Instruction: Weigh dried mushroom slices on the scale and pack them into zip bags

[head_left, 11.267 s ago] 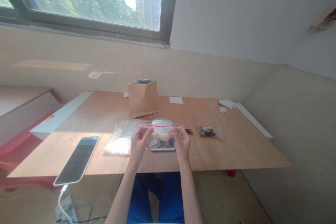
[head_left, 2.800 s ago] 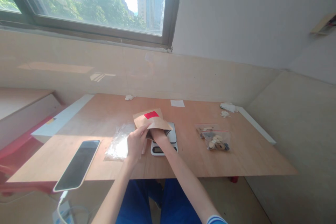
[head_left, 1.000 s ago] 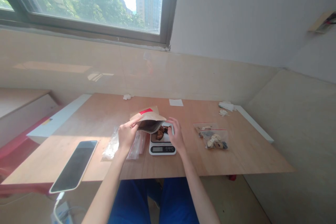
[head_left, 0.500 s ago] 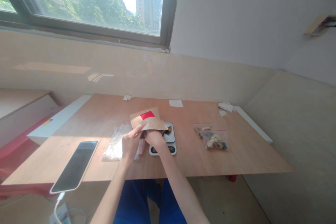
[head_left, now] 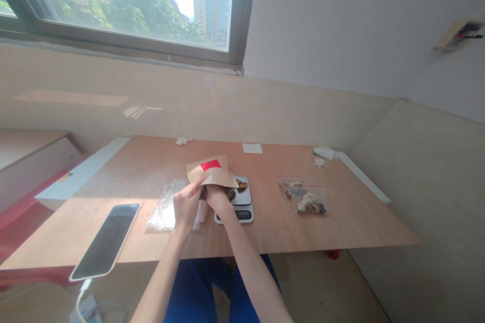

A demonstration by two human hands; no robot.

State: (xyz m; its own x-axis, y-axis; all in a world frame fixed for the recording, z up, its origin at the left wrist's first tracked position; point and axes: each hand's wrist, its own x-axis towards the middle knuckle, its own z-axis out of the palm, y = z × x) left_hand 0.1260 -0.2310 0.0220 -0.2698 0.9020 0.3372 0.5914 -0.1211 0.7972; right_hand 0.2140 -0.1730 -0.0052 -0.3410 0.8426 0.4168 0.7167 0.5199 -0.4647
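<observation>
Left hand (head_left: 187,205) at frame centre, fingers closed on the upper edge of a tilted brown kraft-paper pouch with a red rectangular label (head_left: 223,178); right hand (head_left: 217,199) at its mouth, fingers hidden inside, can't tell if open or gripping. Pouch sits mid-frame over a white digital scale with dark display (head_left: 246,207), dark-brown dried pieces (head_left: 241,184) on its plate. Wooden tabletop (head_left: 364,222): crumpled clear plastic bags (head_left: 164,214) left of centre, red-edged zip bags of dried pieces (head_left: 310,204) right of centre.
</observation>
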